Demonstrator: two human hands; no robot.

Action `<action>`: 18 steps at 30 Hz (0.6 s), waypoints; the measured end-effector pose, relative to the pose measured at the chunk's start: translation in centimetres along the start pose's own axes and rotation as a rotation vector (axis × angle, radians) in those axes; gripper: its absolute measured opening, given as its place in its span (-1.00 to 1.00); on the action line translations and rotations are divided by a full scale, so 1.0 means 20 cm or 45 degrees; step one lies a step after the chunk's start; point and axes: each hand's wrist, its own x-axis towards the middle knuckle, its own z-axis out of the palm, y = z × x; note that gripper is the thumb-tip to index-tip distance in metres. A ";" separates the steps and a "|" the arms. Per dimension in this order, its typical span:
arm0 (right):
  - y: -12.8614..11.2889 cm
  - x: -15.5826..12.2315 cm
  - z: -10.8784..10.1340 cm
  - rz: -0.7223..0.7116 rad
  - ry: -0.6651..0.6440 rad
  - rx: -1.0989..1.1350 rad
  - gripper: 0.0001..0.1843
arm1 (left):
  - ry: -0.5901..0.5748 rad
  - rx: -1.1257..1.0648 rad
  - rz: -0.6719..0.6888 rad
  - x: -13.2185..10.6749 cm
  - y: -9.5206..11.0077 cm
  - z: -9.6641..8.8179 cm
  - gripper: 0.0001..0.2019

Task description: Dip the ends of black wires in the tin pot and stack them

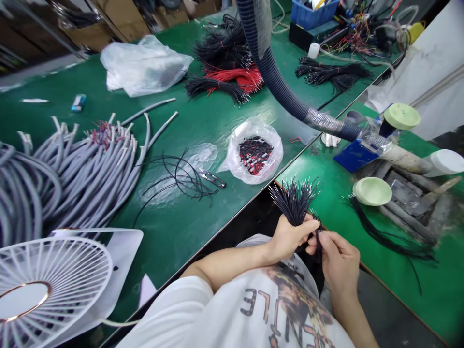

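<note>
My left hand is closed round a bundle of thin black wires whose stripped ends fan upward over the gap between two green tables. My right hand sits just right of it, fingers pinched on a few of the black wires at the bundle's lower part. Both hands hover above my lap and white printed shirt. More loose black wires lie on the right table beside my right hand.
On the left table: grey cables, a white fan, small snips, a plastic bag of small parts, red and black wire bundles. A ribbed hose crosses overhead. Pale green lids sit right.
</note>
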 end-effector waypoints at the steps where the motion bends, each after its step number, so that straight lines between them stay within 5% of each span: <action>1: 0.00 0.00 0.00 -0.008 0.004 -0.001 -0.78 | 0.001 0.009 0.001 0.00 0.00 0.00 -0.60; 18: -0.01 0.02 0.05 -0.014 -0.026 0.019 -0.68 | -0.015 0.105 -0.009 0.01 0.01 0.00 -0.59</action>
